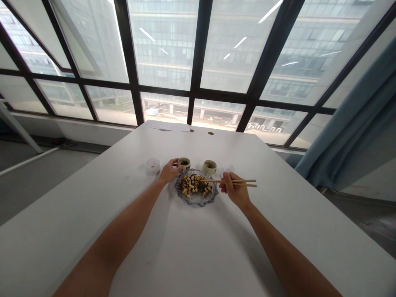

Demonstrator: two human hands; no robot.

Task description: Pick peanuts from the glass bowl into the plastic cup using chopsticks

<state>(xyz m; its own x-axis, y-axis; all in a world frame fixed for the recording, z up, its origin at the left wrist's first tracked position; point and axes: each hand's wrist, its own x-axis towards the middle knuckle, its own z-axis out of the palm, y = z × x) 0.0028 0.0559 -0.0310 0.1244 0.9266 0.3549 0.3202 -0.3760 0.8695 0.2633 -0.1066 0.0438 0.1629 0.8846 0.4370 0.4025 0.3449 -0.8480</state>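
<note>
Near foreground: white worktop (192, 251), with open room between left forearm (123, 235) and right forearm (276, 247) as far as the dish; side edges slanting inward toward the far end, with wide margins outside both forearms. At centre: scalloped glass dish (198, 202), heaped with pale nuts (187, 191) and darker pieces, with glass visible along the near side. At its right: right hand (236, 192), fingers grasping chopsticks (247, 183), tips pointing left over the heap; contact with the nuts impossible to tell. At the dish's far left: left hand (168, 172), thumb and fingers closed on the side of the upright left cup (187, 167), dark contents inside. Across a gap to the right: right cup (210, 169), upright, contents too small to identify. Well left of the cups: clear tub (152, 166), contents indistinct. Beyond: papers (168, 126) at the far left corner, near two round holes (210, 133). Past the far edge: dark-framed windows (229, 45); at right, blue curtain (349, 115).
</note>
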